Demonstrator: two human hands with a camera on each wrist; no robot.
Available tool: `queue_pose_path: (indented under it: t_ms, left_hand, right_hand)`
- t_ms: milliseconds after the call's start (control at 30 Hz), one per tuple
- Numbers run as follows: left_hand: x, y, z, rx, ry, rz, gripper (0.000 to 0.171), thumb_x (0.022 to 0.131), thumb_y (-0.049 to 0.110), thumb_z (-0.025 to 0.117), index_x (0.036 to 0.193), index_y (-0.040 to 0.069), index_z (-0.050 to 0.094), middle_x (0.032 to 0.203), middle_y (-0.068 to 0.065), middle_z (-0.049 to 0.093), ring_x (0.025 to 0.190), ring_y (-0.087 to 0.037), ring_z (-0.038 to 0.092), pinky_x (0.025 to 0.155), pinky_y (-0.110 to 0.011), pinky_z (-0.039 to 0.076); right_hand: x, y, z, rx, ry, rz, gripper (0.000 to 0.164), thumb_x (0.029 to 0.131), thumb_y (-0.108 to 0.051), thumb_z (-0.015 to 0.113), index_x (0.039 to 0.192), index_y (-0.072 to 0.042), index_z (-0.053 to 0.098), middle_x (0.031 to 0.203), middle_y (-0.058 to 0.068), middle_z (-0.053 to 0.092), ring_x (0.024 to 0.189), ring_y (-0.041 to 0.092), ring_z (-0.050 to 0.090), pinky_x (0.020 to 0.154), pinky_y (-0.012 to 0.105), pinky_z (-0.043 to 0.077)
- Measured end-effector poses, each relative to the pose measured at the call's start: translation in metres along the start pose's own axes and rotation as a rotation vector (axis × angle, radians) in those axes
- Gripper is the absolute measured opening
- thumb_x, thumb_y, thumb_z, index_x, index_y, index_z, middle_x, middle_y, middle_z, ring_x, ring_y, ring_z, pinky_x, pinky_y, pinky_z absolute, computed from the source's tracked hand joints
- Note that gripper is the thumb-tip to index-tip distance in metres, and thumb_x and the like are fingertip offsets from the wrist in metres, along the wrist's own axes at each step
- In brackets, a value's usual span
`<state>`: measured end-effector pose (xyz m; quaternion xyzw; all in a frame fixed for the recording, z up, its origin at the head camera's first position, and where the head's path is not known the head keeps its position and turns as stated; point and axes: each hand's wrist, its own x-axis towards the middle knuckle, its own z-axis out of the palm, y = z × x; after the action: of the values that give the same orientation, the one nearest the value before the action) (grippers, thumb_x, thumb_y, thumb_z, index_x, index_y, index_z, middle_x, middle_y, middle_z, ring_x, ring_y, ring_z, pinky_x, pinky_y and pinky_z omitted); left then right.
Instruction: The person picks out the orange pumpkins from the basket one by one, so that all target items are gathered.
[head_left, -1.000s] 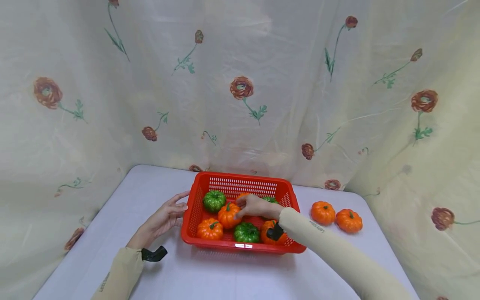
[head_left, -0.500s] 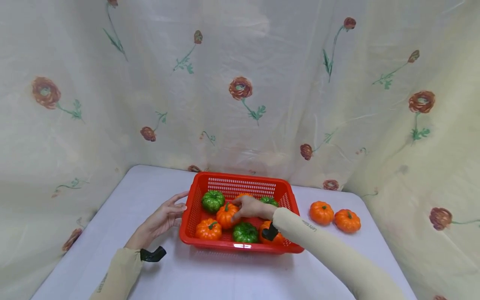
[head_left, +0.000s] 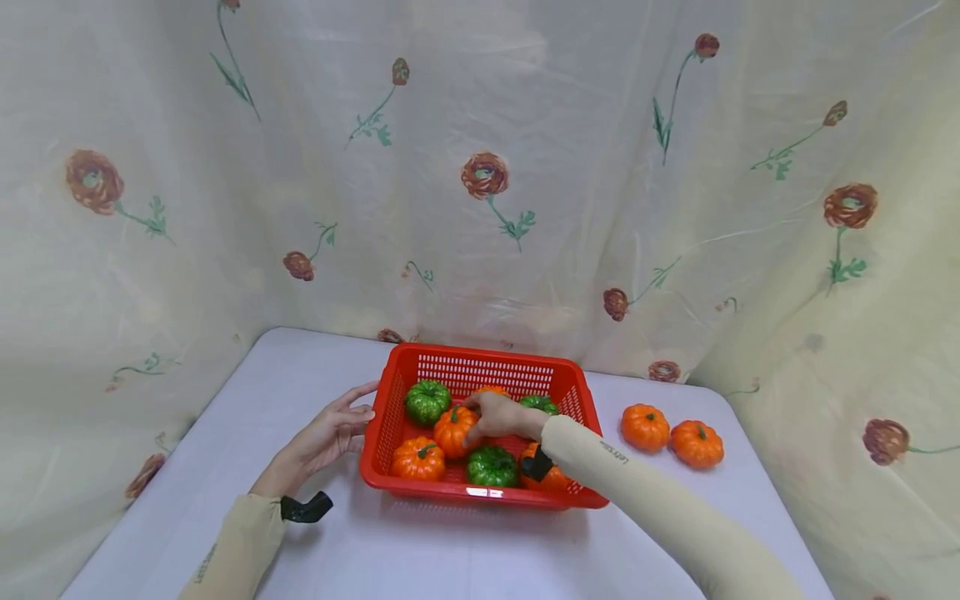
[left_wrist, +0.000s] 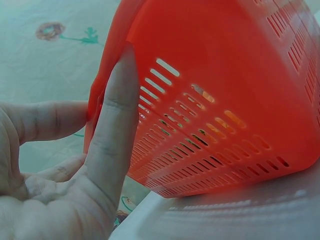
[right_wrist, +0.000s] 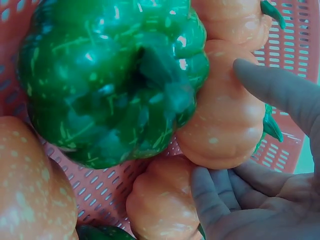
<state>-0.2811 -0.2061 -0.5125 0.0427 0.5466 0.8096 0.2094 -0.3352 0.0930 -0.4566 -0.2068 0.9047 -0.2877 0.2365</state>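
Note:
In the head view my left hand (head_left: 330,433) is at the left end of a red plastic basket (head_left: 555,502). Its thumb lies along the outer wall while the fingers meet the rim, pinching the edge in the left wrist view. My right hand (head_left: 504,417) reaches into the basket and grips an orange toy pumpkin (head_left: 453,433), thumb on one side and fingers on the other. Around it sit a green pumpkin (head_left: 427,402) at back left, an orange one (head_left: 417,459) at front left and another green one (head_left: 492,467) at the front.
Behind my right hand an orange pumpkin (head_left: 491,390) is partly hidden. A green pumpkin (head_left: 538,404) and an orange one (head_left: 546,475) fill the basket's right end. Two orange pumpkins (head_left: 645,427) lie on the white table (head_left: 420,550). A flowered curtain (head_left: 570,208) hangs behind.
My right hand has moved slightly left and its fingers have come in around the orange pumpkin. The left hand stays at the basket's rim.

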Motion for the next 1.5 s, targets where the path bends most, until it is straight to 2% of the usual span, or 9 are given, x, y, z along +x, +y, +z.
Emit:
queue_pose_path:
  t_ms: [300, 567, 767, 900, 1133, 1333, 1500]
  left_hand:
    - [0.001, -0.003, 0.000, 0.007, 0.036, -0.015, 0.063, 0.098, 0.008, 0.049, 0.153, 0.021, 0.022, 0.130, -0.013, 0.051, 0.110, -0.025, 0.062, 0.080, -0.041, 0.059]
    - [0.002, -0.003, 0.001, 0.011, 0.058, -0.026, 0.064, 0.098, 0.010, 0.051, 0.153, 0.022, 0.022, 0.138, -0.016, 0.047, 0.115, -0.029, 0.061, 0.084, -0.043, 0.057]
    - [0.000, -0.002, 0.001, 0.003, 0.023, -0.014, 0.065, 0.098, 0.008, 0.049, 0.154, 0.020, 0.020, 0.127, -0.012, 0.052, 0.110, -0.026, 0.063, 0.081, -0.042, 0.059]
    - [-0.001, -0.002, 0.001, -0.006, -0.005, -0.003, 0.064, 0.098, 0.007, 0.047, 0.154, 0.019, 0.019, 0.121, -0.011, 0.053, 0.106, -0.024, 0.063, 0.079, -0.040, 0.059]
    - [0.000, 0.000, 0.000, 0.005, 0.037, -0.011, 0.064, 0.098, 0.010, 0.050, 0.153, 0.022, 0.021, 0.143, -0.020, 0.041, 0.117, -0.031, 0.059, 0.083, -0.044, 0.058]
    - [0.001, -0.001, -0.001, 0.009, 0.020, -0.004, 0.065, 0.099, 0.010, 0.049, 0.154, 0.021, 0.018, 0.143, -0.020, 0.042, 0.113, -0.028, 0.061, 0.082, -0.043, 0.058]
    - [0.002, -0.002, 0.000, 0.007, 0.044, -0.014, 0.063, 0.098, 0.010, 0.051, 0.153, 0.023, 0.023, 0.143, -0.019, 0.043, 0.113, -0.028, 0.062, 0.083, -0.043, 0.058]
  right_hand:
    - [0.000, 0.001, 0.003, -0.090, -0.044, -0.050, 0.075, 0.072, -0.015, 0.084, 0.137, 0.000, 0.050, 0.129, 0.014, 0.058, 0.113, 0.025, 0.058, 0.099, 0.038, 0.049]
    - [-0.002, 0.001, 0.003, -0.142, -0.032, -0.071, 0.075, 0.071, -0.016, 0.084, 0.135, -0.001, 0.049, 0.125, 0.013, 0.058, 0.110, 0.025, 0.058, 0.096, 0.039, 0.050]
    - [-0.003, 0.002, 0.001, -0.146, -0.017, -0.073, 0.074, 0.070, -0.016, 0.086, 0.134, -0.005, 0.051, 0.128, 0.012, 0.058, 0.112, 0.024, 0.057, 0.098, 0.039, 0.049]
    - [-0.004, 0.003, 0.000, -0.145, -0.001, -0.071, 0.074, 0.068, -0.020, 0.087, 0.133, -0.007, 0.054, 0.127, 0.010, 0.059, 0.113, 0.024, 0.057, 0.098, 0.039, 0.049]
    - [-0.006, 0.004, -0.004, -0.071, 0.006, -0.096, 0.073, 0.069, -0.021, 0.087, 0.133, -0.006, 0.054, 0.131, 0.011, 0.057, 0.115, 0.024, 0.056, 0.101, 0.040, 0.047]
    - [-0.007, 0.006, -0.005, -0.041, -0.010, -0.077, 0.075, 0.070, -0.024, 0.086, 0.135, -0.008, 0.053, 0.129, 0.010, 0.058, 0.111, 0.020, 0.057, 0.101, 0.037, 0.047]
    - [-0.010, 0.007, -0.007, -0.005, -0.017, -0.055, 0.075, 0.069, -0.024, 0.087, 0.134, -0.007, 0.053, 0.127, 0.009, 0.059, 0.109, 0.019, 0.057, 0.103, 0.037, 0.045]
